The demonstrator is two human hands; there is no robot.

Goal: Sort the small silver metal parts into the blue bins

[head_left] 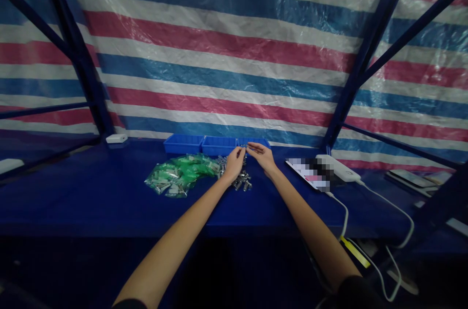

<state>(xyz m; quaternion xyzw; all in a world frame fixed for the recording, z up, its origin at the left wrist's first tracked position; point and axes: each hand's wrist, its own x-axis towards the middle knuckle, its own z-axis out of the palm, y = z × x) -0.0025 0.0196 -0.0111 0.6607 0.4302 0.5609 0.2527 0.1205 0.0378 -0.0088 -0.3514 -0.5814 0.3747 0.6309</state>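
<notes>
Above the middle of the blue table, my left hand (234, 164) is closed in a pinch, its fingertips almost meeting those of my right hand (262, 156). My right hand pinches too, its fingers bent toward the left. Whatever sits between the fingertips is too small to make out. Beneath and beside my left hand lies a loose pile of small silvery metal parts (243, 183). Left of it, clear and green-tinted plastic bags (179, 175) hold more small metal pieces. Just behind my hands is a row of blue plastic bins (219, 144), the right one partly hidden by my fingers.
A phone (307, 173) and a white power bank (338, 168) with white cables lie on the right of the table (109, 197). A small white box (116, 139) stands at the back left. Blue metal posts (343, 99) and a striped plastic sheet (219, 46) enclose the back.
</notes>
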